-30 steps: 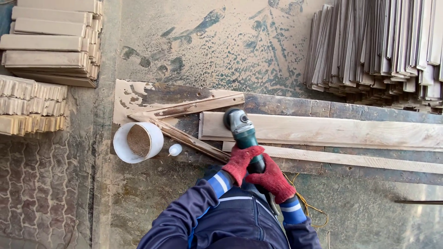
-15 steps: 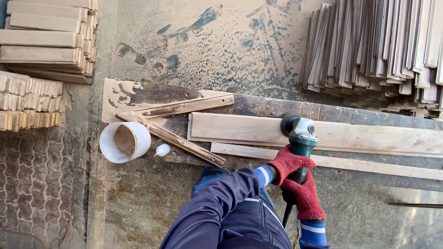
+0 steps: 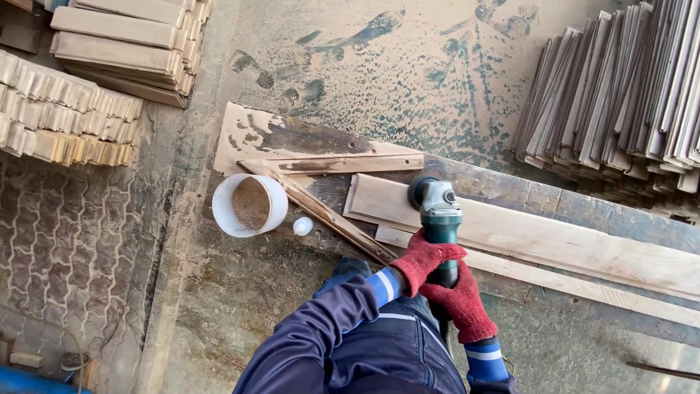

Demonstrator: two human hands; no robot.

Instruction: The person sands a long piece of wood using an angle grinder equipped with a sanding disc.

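Observation:
Both my hands wear red gloves and grip a green and grey angle grinder [image 3: 439, 215]. My left hand [image 3: 424, 259] wraps the body just behind the head. My right hand [image 3: 461, 303] holds the rear handle, closer to me. The grinder's round head rests on the left part of a long pale wooden plank [image 3: 554, 237] that lies across a dark, dusty workbench [image 3: 510, 186]. A narrower wooden strip [image 3: 583, 288] lies along the plank's near side.
A white bucket [image 3: 222, 211] with sawdust and a small white cap [image 3: 302, 225] sit at the bench's left end beside two angled battens [image 3: 332, 217]. Stacks of boards [image 3: 117, 44] lie at upper left, upright planks [image 3: 627, 95] at upper right.
The grinder went right along the plank, then came back left toward its end. The view has shifted and tilted, with the bench running down to the right.

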